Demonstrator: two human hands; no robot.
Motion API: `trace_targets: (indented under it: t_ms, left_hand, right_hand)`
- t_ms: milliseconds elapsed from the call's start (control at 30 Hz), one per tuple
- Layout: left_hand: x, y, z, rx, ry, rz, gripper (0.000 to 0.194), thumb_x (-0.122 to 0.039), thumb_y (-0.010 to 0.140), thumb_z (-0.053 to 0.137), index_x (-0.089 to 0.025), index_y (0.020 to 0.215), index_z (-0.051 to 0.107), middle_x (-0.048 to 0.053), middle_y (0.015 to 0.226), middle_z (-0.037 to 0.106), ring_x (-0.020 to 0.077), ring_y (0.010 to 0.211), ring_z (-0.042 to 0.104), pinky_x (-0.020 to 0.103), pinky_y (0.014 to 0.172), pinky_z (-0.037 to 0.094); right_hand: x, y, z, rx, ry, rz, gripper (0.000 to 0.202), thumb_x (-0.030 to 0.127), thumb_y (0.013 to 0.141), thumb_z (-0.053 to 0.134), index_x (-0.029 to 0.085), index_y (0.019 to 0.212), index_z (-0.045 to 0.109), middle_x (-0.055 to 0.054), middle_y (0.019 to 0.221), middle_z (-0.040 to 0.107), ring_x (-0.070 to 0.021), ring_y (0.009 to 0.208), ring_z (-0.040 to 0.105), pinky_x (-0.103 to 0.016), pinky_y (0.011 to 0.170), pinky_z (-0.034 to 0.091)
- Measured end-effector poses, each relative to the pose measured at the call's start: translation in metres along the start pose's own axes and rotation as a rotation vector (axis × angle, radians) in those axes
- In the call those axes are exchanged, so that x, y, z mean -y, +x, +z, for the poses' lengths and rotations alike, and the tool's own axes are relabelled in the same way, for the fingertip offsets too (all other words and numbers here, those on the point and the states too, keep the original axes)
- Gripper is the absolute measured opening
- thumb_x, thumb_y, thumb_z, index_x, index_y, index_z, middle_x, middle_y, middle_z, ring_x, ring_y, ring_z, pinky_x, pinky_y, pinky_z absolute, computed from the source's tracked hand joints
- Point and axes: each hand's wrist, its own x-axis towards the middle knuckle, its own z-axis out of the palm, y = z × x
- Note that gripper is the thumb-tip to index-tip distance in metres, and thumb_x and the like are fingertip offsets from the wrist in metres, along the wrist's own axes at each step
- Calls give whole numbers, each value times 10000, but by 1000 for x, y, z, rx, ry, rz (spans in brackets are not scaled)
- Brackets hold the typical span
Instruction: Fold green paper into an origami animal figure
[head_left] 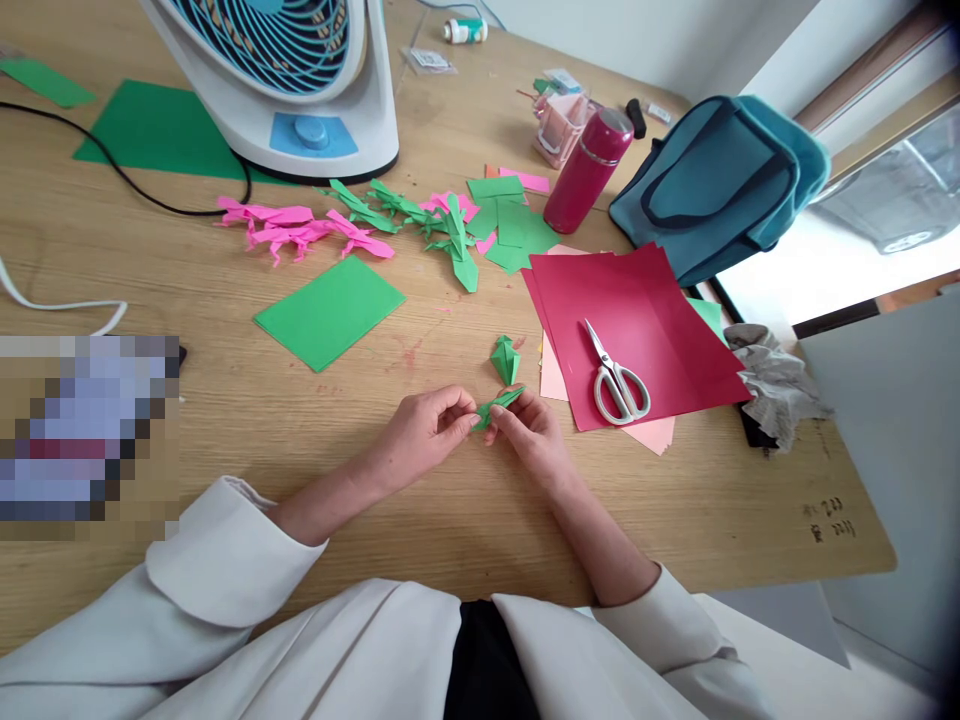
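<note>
Between my two hands is a small folded green paper piece, narrow and pointed toward the upper right. My left hand pinches its left end between thumb and forefinger. On its other side, my right hand grips it with the thumb on top and the fingers behind. Just beyond the fingertips, another folded green paper piece stands on the wooden table. Further left lies a flat stack of green paper.
White-handled scissors rest on red paper sheets to the right. Pink paper figures and green paper figures lie in a row before a fan. A magenta bottle and teal bag stand at the back right.
</note>
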Motion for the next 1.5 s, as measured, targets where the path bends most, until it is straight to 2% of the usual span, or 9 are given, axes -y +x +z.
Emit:
trace_targets:
  t_ms: [200,333,467,733,833,967,1133,1267,1500]
  left_hand:
    - [1,-2,1,-36,-19,-15,196,-316,889,558,-179,749,561,-29,624,588,97,541,517,199,521,394]
    - [1,-2,-2,-16,-44,-44,187,-311,884,564,-176,754,565,-29,622,597,94,523,535,196,511,404]
    - [4,0,-5,15,-96,-59,157,-306,872,571,-176,786,586,-30,642,598,90,521,534,195,504,407]
    - [-3,1,-5,3,-118,-30,177,-299,844,587,-173,722,569,-52,574,499,81,515,430,194,489,339]
    - [-3,2,-8,17,-113,-64,171,-301,838,583,-171,727,573,-60,562,475,75,502,407,191,480,313]
    - [2,3,-9,38,-121,-101,167,-287,808,572,-170,690,550,-67,573,433,71,515,384,189,482,294]
    - [8,2,-7,67,-55,-123,139,-248,754,563,-169,644,535,-56,590,471,80,554,403,197,505,308]
    - [11,2,-6,90,-19,-157,139,-254,740,561,-165,633,563,-50,582,503,87,553,425,205,507,320]
    - [6,-2,-5,101,171,-72,122,-151,768,554,-160,668,622,-35,605,557,92,556,474,218,540,343]
  right_hand:
    - [-8,0,-4,-96,76,10,337,459,753,765,226,826,534,46,662,616,-117,550,602,-258,570,494]
    - [-6,-1,-4,-105,89,-8,342,408,751,771,241,898,511,66,672,591,-110,556,592,-246,570,481]
    - [2,-4,-4,-85,-33,-104,348,382,787,747,251,1013,518,60,753,566,-95,593,560,-237,593,461]
    - [-1,-9,-3,-34,-212,-190,280,443,859,675,228,941,514,23,794,544,-111,628,537,-250,591,467]
    - [1,-12,-10,-35,-393,-318,224,362,907,633,237,1056,522,-25,954,586,-145,775,598,-288,699,520]
    - [9,-18,-18,20,-922,-653,232,248,911,628,251,1130,551,-93,1141,593,-243,1083,573,-427,926,487]
    - [8,-25,-18,63,-1399,-896,142,218,917,642,247,1052,607,-79,1107,659,-232,923,554,-403,817,425]
    - [4,-26,-18,135,-1495,-1032,131,143,938,594,222,1037,628,-60,993,678,-192,822,535,-358,717,374]
    - [1,-24,-17,286,-1531,-1032,133,150,982,515,179,973,644,-69,891,624,-183,762,504,-339,704,395]
